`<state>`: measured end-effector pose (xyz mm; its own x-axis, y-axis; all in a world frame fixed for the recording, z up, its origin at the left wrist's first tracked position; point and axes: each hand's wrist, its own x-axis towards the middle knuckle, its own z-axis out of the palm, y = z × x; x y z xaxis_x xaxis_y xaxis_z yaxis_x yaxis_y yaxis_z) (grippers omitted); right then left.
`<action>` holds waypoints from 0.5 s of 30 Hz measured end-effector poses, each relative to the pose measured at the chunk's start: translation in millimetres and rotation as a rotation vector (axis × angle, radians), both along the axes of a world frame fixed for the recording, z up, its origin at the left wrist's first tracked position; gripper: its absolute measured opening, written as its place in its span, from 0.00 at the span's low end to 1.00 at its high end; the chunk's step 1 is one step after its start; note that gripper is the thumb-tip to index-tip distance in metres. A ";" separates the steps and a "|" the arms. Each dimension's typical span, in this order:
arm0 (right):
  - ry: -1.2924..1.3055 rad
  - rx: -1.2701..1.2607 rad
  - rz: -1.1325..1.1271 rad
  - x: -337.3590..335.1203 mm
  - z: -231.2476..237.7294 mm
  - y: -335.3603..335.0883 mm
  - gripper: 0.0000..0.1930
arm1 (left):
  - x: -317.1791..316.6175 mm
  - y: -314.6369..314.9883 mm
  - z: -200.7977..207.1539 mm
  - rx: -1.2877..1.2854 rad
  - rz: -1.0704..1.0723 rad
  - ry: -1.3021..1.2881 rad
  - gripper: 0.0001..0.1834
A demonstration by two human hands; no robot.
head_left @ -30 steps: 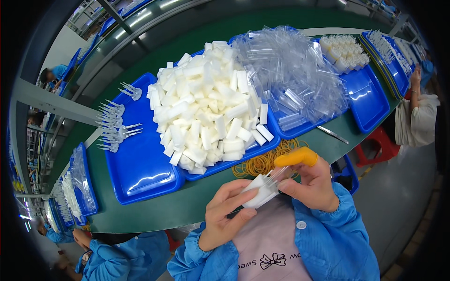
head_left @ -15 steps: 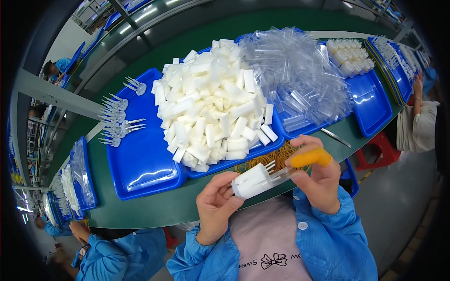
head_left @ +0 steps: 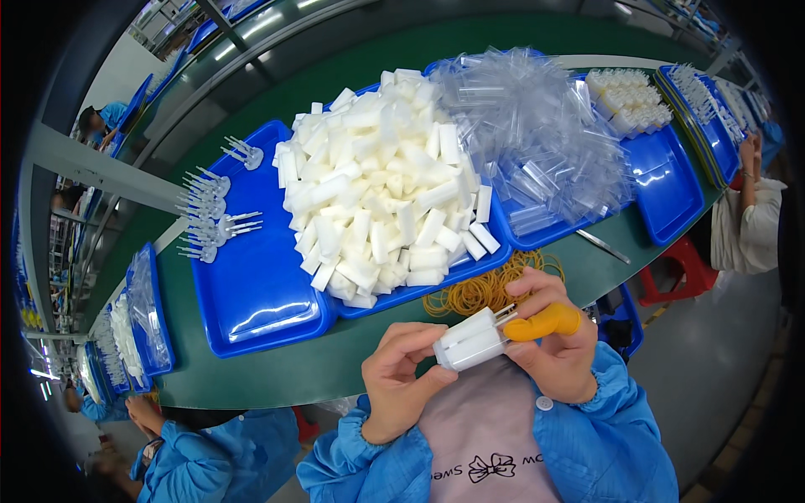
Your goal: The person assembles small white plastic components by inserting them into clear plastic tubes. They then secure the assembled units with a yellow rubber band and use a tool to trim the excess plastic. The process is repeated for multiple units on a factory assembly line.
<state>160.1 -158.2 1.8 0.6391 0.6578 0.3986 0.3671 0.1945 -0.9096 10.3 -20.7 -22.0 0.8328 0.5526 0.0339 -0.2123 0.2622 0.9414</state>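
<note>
White foam bundle (head_left: 471,342), tilted, w/ pale base (head_left: 443,355) & thin prongs (head_left: 505,315); L hand (head_left: 398,380) pinches base, R hand (head_left: 555,354) opp. grips pronged end.

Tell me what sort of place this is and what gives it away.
Most likely a factory assembly line: blue trays of white foam-like blocks and clear plastic pieces crowd a long green bench, and another person in blue sits alongside.
</note>
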 end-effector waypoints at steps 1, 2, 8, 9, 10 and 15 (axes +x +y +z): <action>-0.002 -0.003 0.000 -0.3 1.0 0.8 0.10 | -0.8 -0.3 0.1 -0.001 0.005 0.001 0.24; -0.004 -0.005 0.001 -0.7 1.9 1.8 0.10 | -1.8 -0.5 0.3 -0.002 0.010 0.002 0.24; 0.046 -0.018 -0.039 0.1 -5.7 4.6 0.09 | 2.7 -0.5 -4.6 -0.049 0.018 0.011 0.24; 0.028 -0.033 -0.040 0.8 -4.2 5.9 0.09 | 5.3 0.1 -2.8 -0.078 0.028 0.020 0.24; 0.011 -0.047 -0.040 2.6 -2.4 7.6 0.09 | 8.4 0.6 0.6 -0.107 0.038 0.029 0.24; -0.065 -0.158 0.001 42.8 11.3 14.8 0.09 | 9.6 6.7 -3.0 -0.190 0.092 0.032 0.23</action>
<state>202.9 -143.4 13.1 0.6145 0.7162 0.3306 0.4261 0.0514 -0.9032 19.9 -14.0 -24.9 0.7774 0.6203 -0.1039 -0.2141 0.4163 0.8836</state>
